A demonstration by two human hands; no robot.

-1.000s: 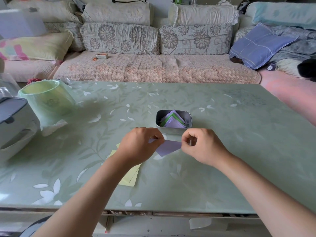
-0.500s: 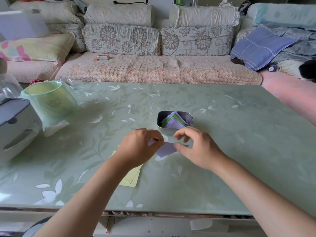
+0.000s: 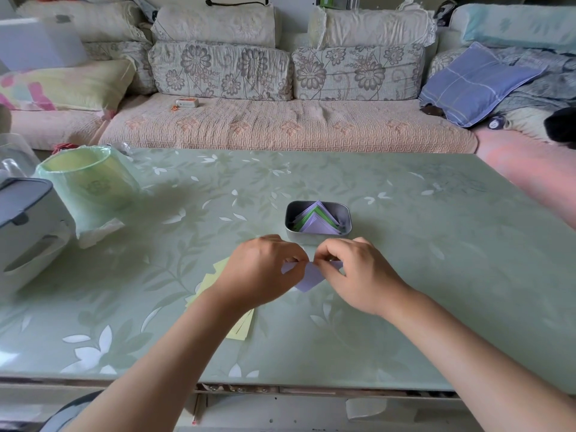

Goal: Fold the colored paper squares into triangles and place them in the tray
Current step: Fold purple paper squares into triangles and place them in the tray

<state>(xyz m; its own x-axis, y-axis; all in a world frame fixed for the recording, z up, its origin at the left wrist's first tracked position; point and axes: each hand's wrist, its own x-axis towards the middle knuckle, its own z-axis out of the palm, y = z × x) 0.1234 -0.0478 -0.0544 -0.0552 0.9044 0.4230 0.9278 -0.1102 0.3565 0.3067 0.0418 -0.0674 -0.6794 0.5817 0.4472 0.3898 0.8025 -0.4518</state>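
Note:
A lilac paper piece point(image 3: 308, 277) lies on the green table point(image 3: 436, 275), its point toward me. My left hand point(image 3: 261, 269) pinches its left upper edge. My right hand point(image 3: 358, 272) pinches the paper's upper edge from the right, fingers curled. Both hands meet over the paper and hide most of it. Just behind them stands a small metal tray point(image 3: 318, 238) holding several folded lilac and green triangles point(image 3: 316, 221). Yellow paper squares point(image 3: 218, 294) lie stacked under my left wrist.
A green-lined bin point(image 3: 87, 188) and a grey appliance point(image 3: 25, 226) stand at the table's left. A sofa with cushions runs behind the far edge. The table's near edge is just below my forearms.
My right hand has moved left along the lilac paper and its fingers now meet my left hand's. The paper's lower point shows between the hands.

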